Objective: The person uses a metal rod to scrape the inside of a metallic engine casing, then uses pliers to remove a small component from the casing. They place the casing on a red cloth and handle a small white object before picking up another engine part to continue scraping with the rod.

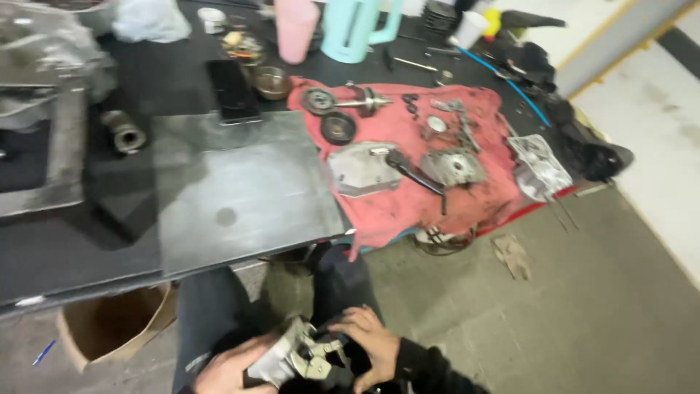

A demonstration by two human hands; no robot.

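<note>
Head view, left to right: a grey metal plate (240,190) lies on the dark bench (80,248); at bottom, in the lap, the left hand (232,368) has its fingers curled around a grey metal engine part (295,359), the right hand (370,344) gripping its other side; a red rag (408,201) carrying a crankshaft (350,102) and cover plates lies further right.

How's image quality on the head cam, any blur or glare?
Head view: motion blur throughout, softest at the left edge and on both hands, left hand and right hand, around the metal part. Mild sheen on the grey plate. Bright floor at right, near washed out. Red cloth parts readable.
</note>
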